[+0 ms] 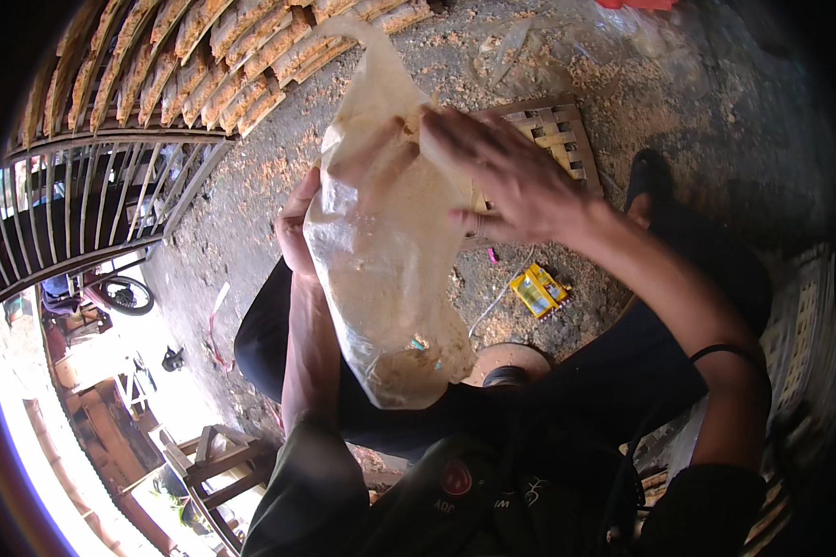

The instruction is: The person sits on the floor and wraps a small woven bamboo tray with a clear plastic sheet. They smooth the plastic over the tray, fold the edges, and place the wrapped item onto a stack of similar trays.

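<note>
A translucent, yellowish plastic bag (390, 251) hangs in front of me, its handle loop reaching up at the top. My left hand (299, 223) grips its left side, thumb at the edge; the fingers behind it show dimly through the plastic. Brownish residue and a small teal bit lie near the bag's lower end. At the upper right edge, my right hand (511, 176) has its fingers stretched out and its thumb apart, slightly blurred. Those fingertips lie against or very near the bag; I cannot tell which.
Beyond my right hand is a woven slatted panel (567, 139). A small yellow toy-like object (540, 290) with a cord rests on the crumb-strewn floor (223, 213). Crusted wooden racks (195, 56) and a slatted frame (84, 204) stand at the left. A wooden stool (218, 473) is lower left.
</note>
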Motion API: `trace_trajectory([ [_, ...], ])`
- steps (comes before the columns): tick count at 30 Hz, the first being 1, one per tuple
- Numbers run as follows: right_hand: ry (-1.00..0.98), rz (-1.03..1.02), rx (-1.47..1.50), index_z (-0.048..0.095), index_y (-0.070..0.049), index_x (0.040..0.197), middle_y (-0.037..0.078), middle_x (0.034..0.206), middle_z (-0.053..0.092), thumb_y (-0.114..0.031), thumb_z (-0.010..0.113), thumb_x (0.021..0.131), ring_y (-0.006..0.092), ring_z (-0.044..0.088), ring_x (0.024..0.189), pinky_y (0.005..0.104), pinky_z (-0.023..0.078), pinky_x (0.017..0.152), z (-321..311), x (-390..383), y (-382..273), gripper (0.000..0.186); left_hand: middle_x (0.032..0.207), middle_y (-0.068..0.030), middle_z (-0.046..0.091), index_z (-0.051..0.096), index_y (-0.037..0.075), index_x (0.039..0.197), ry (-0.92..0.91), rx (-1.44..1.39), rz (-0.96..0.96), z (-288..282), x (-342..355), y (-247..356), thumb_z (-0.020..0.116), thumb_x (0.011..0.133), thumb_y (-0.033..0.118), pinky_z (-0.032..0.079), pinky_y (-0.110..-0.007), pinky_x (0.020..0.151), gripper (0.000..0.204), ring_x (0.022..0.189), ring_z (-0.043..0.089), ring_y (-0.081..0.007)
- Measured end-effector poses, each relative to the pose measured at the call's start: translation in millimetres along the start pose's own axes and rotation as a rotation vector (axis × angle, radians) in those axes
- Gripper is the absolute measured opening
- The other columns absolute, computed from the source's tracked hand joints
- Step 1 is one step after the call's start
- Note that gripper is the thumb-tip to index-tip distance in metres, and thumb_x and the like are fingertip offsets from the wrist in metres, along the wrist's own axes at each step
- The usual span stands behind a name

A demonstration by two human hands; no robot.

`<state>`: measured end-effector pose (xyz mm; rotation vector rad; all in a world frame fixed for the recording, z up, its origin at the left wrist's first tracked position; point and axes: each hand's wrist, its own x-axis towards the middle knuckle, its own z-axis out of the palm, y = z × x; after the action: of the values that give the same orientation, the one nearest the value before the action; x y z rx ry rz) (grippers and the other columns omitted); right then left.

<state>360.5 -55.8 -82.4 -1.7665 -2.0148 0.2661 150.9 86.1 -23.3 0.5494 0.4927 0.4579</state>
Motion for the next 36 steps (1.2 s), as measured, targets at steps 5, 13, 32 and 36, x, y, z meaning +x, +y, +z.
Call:
trace_trajectory([
  [5, 0.344, 0.098, 0.272, 0.014, 0.002, 0.16, 0.024, 0.166, 0.017, -0.069, 0.03, 0.101, 0.0362, 0.017, 0.155, 0.0509, 0.018, 0.126, 6, 8, 10, 0.094, 0.147, -0.0276, 0.049, 0.043, -0.007, 0.147, -0.136, -0.127, -0.009, -12, -1, 5, 0.042, 0.104, 0.032, 0.042, -0.055, 0.113, 0.058, 0.133, 0.052, -0.0415],
  [13, 0.017, 0.231, -0.015, 0.019, -0.003, 0.161, 0.023, 0.166, 0.018, -0.072, 0.022, 0.1, 0.0355, 0.022, 0.154, 0.0515, 0.018, 0.125, 13, 2, 28, 0.092, 0.136, -0.0252, 0.06, 0.051, -0.006, 0.14, -0.015, -0.065, -0.035, 13, -6, 3, 0.049, 0.102, 0.03, 0.046, -0.054, 0.109, 0.053, 0.123, 0.06, -0.0393],
  [32, 0.132, -0.351, 0.129, 0.072, -0.008, 0.108, 0.01, 0.126, 0.067, -0.047, 0.074, 0.087, 0.0307, 0.055, 0.13, 0.0489, 0.043, 0.11, -68, 19, 58, 0.045, 0.135, -0.0144, 0.061, 0.056, -0.007, 0.139, -0.176, 0.629, -0.059, -59, -13, 42, 0.056, 0.095, 0.011, 0.038, -0.033, 0.108, 0.048, 0.116, 0.059, -0.0209],
  [36, -0.14, -0.023, 0.304, 0.07, -0.004, 0.101, 0.008, 0.101, 0.072, -0.03, 0.081, 0.084, 0.0249, 0.069, 0.099, 0.0425, 0.053, 0.09, -94, 5, 92, 0.032, 0.1, -0.0053, 0.062, 0.065, 0.005, 0.13, -0.095, 1.419, 0.112, -7, 3, 58, 0.052, 0.104, 0.031, 0.041, -0.03, 0.092, 0.039, 0.096, 0.054, -0.0161],
])
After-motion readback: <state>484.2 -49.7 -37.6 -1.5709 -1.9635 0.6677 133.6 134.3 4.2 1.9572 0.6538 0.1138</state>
